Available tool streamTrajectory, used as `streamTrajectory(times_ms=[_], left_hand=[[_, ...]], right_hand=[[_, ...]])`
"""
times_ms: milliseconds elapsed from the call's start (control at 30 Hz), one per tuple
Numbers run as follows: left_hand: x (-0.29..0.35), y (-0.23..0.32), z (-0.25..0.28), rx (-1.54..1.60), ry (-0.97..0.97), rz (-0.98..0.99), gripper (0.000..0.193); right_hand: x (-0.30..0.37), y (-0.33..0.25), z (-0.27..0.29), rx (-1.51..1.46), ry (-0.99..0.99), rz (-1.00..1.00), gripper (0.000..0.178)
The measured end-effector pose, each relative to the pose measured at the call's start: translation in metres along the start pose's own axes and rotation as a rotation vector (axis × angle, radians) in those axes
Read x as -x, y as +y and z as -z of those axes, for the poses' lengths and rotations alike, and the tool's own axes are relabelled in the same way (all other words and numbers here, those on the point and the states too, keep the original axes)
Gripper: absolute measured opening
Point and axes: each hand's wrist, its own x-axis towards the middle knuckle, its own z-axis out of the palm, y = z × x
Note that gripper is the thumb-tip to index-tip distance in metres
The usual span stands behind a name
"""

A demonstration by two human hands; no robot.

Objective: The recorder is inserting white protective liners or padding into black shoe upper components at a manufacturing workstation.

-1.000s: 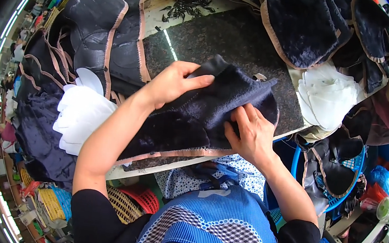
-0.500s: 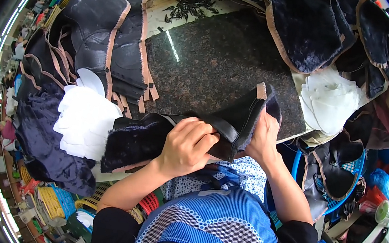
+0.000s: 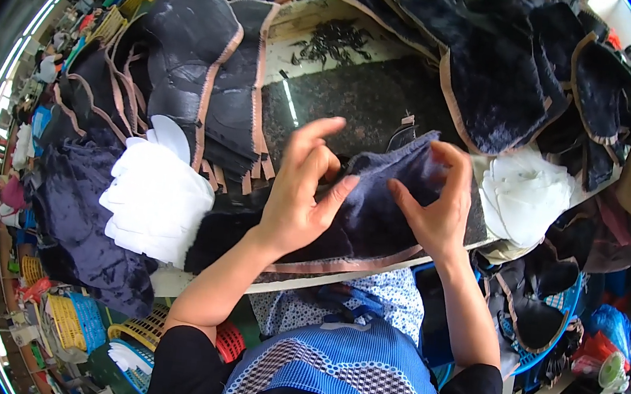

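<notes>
A black boot upper piece with a dark plush lining [image 3: 403, 176] and a tan edge strip lies across the near side of the table, lining side up in the middle. My left hand [image 3: 303, 184] is over its left part, with the index finger stretched out and the thumb apart near the lining's edge. At the piece's right end is my right hand [image 3: 443, 208], thumb and fingers spread in a C shape. Its fingertips are by the upper corner of the lining; whether they touch it is hard to tell.
White cut sheets [image 3: 155, 202] are piled on the left, and another white stack [image 3: 526, 194] lies on the right. Black leather pieces [image 3: 188, 50] lie at the far left, plush-lined pieces [image 3: 492, 85] at the far right. A dark stone slab [image 3: 375, 87] covers the table's middle.
The piece, previously folded up with its leather strap side showing, now lies opened out with the plush lining facing up. Both hands have loosened their grip and moved slightly away from me.
</notes>
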Motion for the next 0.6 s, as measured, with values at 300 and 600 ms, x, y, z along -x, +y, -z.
streamTrajectory(times_ms=[300, 600], left_hand=[[-0.013, 0.012, 0.03, 0.845, -0.185, 0.417, 0.015], [-0.003, 0.009, 0.024, 0.992, -0.453, 0.53, 0.047]], right_hand=[[-0.063, -0.034, 0.023, -0.091, -0.24, 0.459, 0.049], [-0.044, -0.036, 0.03, -0.271, -0.259, 0.018, 0.047]])
